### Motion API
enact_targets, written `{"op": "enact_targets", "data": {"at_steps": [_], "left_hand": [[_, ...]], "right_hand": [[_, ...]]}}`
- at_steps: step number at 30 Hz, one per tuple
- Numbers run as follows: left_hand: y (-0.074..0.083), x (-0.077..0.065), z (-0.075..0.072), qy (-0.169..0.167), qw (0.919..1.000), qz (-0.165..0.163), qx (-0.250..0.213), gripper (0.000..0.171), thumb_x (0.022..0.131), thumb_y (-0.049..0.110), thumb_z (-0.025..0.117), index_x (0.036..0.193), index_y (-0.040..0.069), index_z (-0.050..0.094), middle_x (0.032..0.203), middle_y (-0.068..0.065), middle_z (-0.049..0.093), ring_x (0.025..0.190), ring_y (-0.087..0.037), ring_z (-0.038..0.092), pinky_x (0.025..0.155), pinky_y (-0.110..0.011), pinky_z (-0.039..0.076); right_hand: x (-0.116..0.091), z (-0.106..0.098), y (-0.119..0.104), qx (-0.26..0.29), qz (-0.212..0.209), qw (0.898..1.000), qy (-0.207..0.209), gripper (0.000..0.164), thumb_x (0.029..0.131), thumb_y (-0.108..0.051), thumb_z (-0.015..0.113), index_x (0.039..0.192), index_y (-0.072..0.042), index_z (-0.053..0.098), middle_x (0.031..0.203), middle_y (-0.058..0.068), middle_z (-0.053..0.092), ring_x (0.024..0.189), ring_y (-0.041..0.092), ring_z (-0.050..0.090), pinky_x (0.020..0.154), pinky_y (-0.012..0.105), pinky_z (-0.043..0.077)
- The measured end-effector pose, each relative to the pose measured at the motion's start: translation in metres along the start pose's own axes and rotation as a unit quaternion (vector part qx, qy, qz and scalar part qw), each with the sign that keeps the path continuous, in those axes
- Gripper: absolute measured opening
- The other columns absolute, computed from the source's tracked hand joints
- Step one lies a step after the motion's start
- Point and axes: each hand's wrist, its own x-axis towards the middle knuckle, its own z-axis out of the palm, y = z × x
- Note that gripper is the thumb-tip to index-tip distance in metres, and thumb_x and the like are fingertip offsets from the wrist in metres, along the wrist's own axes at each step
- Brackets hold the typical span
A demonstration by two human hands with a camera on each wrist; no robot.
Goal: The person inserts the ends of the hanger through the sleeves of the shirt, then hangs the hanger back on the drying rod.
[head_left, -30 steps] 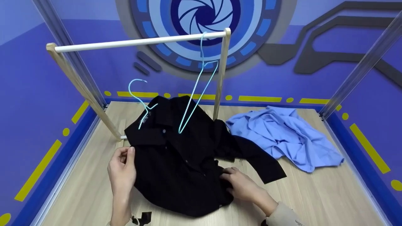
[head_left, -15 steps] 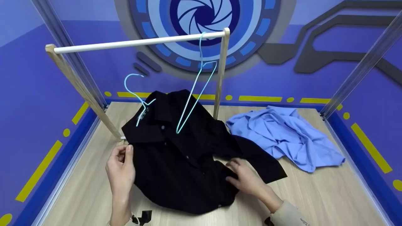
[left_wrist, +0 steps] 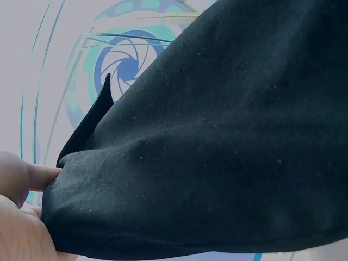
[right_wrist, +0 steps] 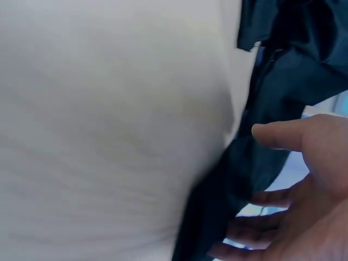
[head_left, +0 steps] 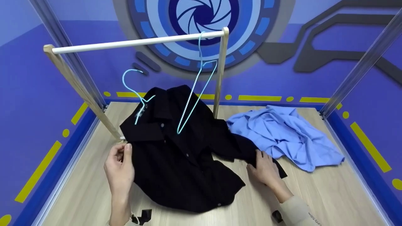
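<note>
Right hand [head_left: 266, 168] has shifted over the sleeve [head_left: 246, 147] of the black shirt [head_left: 179, 179], fingers relaxed; left hand [head_left: 119, 166] pinches the opposite edge.

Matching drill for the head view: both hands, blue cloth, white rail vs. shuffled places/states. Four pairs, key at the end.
1. Left hand
2. Right hand
3. Blue cloth
4. White rail

A. At the black sleeve
B. Has a light-blue hanger hooked over it
C. Holds the black shirt near its collar
D. Lies crumpled on the tabletop

Pairs: 1-C, 2-A, 3-D, 4-B
</note>
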Motion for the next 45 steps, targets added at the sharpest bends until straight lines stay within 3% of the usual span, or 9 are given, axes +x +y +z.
{"op": "enact_targets", "data": {"at_steps": [11,15,24,34,45], "left_hand": [[0.006,0.002,-0.002,0.007,0.9997,0.013,-0.021,0.019,0.104,0.012,0.062,0.108,-0.006,0.067,0.098,-0.007,0.063,0.091,-0.006,0.061,0.085,-0.017,0.044],[0.009,0.004,-0.004,0.015,0.9995,0.015,-0.022,0.019,0.104,0.012,0.062,0.107,-0.006,0.068,0.097,-0.006,0.063,0.09,-0.006,0.061,0.087,-0.018,0.044],[0.013,0.008,-0.006,0.023,0.9994,0.018,-0.021,0.021,0.104,0.014,0.062,0.109,-0.005,0.067,0.099,-0.005,0.064,0.092,-0.007,0.061,0.09,-0.018,0.044],[0.021,0.011,-0.005,0.041,0.9972,0.041,-0.047,0.02,0.103,0.011,0.063,0.108,-0.009,0.066,0.099,-0.005,0.066,0.09,-0.006,0.062,0.085,-0.018,0.045],[0.03,0.016,-0.006,0.053,0.9944,0.064,-0.065,0.02,0.104,0.01,0.062,0.106,-0.01,0.066,0.096,-0.003,0.066,0.084,-0.01,0.061,0.076,-0.018,0.047]], "right_hand": [[-0.004,-0.002,-0.013,0.02,-0.042,0.999,-0.009,0.058,0.094,-0.023,0.075,0.136,0.011,0.054,0.128,0.031,0.057,0.12,0.047,0.054,0.096,0.06,0.047],[-0.003,-0.002,-0.018,0.038,-0.08,0.996,-0.021,0.049,0.093,-0.021,0.076,0.13,0.007,0.059,0.127,0.026,0.059,0.121,0.044,0.056,0.1,0.057,0.045],[-0.001,-0.002,-0.025,0.073,-0.188,0.976,-0.077,0.05,0.094,-0.017,0.074,0.133,0.009,0.057,0.129,0.024,0.058,0.123,0.042,0.055,0.104,0.055,0.043],[0.0,-0.004,-0.029,0.099,-0.226,0.96,-0.133,0.049,0.098,-0.017,0.07,0.138,0.007,0.055,0.139,0.027,0.053,0.13,0.045,0.05,0.107,0.058,0.04],[-0.002,-0.006,-0.027,0.092,-0.235,0.963,-0.088,0.043,0.093,-0.013,0.073,0.13,0.007,0.06,0.139,0.035,0.045,0.13,0.052,0.044,0.106,0.063,0.037]]}}
